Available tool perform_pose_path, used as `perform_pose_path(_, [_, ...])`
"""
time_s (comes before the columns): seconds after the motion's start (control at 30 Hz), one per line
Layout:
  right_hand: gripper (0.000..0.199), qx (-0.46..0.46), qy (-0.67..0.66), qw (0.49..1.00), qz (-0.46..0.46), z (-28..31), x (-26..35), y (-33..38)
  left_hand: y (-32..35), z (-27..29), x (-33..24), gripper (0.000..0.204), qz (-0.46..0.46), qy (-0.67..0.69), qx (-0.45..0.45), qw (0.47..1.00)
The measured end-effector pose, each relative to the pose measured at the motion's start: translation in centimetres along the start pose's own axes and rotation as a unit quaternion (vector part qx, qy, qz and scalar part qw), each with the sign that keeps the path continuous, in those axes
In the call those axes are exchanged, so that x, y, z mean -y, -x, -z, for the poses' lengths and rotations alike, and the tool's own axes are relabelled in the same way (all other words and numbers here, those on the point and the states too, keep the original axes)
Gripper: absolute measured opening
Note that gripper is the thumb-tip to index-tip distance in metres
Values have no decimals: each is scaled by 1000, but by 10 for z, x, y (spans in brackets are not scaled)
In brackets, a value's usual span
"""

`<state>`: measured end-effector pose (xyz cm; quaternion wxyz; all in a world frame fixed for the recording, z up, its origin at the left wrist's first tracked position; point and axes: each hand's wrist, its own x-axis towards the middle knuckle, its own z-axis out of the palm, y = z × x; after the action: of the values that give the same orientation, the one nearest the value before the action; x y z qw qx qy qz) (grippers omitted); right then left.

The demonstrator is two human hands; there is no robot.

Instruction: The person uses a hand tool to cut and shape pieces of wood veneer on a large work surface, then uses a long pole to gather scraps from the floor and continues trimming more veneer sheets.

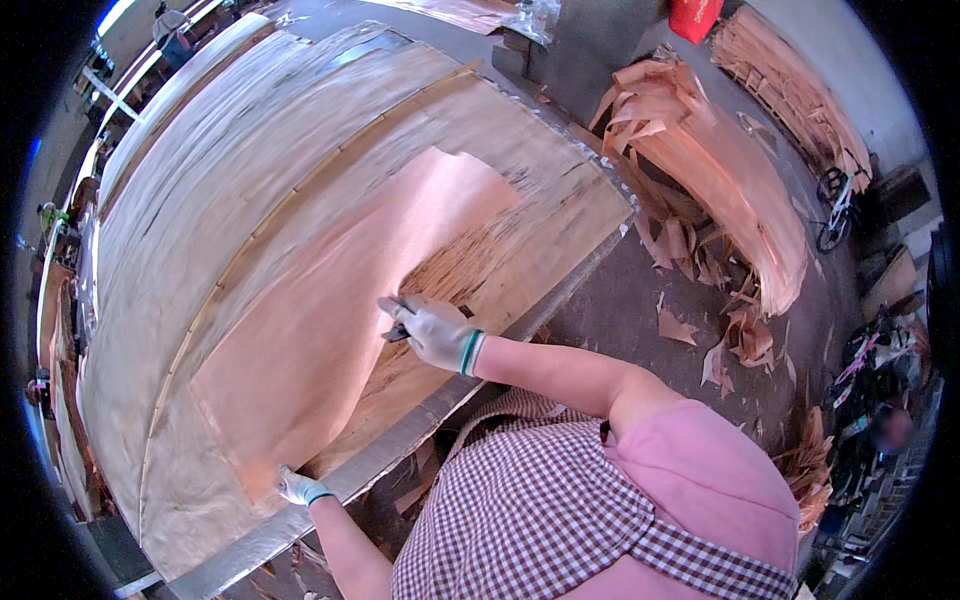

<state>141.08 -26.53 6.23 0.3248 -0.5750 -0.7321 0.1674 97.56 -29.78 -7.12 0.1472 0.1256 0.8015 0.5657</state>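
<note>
A thin pinkish wood veneer sheet (310, 310) lies aslant over a broad, paler wood panel (560, 190), its right-hand edge lifted and curling. My left hand (298, 487), in a white glove with a green cuff, pinches the sheet's near corner by the table edge. My right hand (435, 335), gloved the same way, is closed around a small dark-handled tool (397, 322) beside the sheet's right edge, about midway along. The tool's working end is hidden, so its exact kind does not show. Bare, streaked wood shows to the right of the sheet.
A thin bamboo-like strip (300, 185) crosses the panel beyond the sheet. A metal edge (350, 485) borders the near side. Stacked veneer (710, 170) and torn scraps (750, 335) lie on the floor at right. Another person (172, 35) is far off at upper left.
</note>
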Motion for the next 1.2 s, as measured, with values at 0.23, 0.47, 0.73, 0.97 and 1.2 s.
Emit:
perform_pose_path(0.23, [51,-54,-174,981,-61,-2,-15,17,-14,-1,5,44,-1,-52,24,998])
perform_pose_path(0.47, [39,-132,-184,931,-286,-4,-91,59,46,-25,-11,38,9,158,197,968])
perform_pose_path(0.73, [30,-116,-287,815,-490,-19,-159,73,65,-39,2,22,-28,95,239,966])
perform_pose_path(0.97, [36,-140,-418,769,-463,-5,-150,78,95,-43,-27,50,37,245,218,944])
perform_pose_path(1.2, [41,-123,-311,797,-503,-5,-146,73,143,-67,-118,61,-532,-287,286,743])
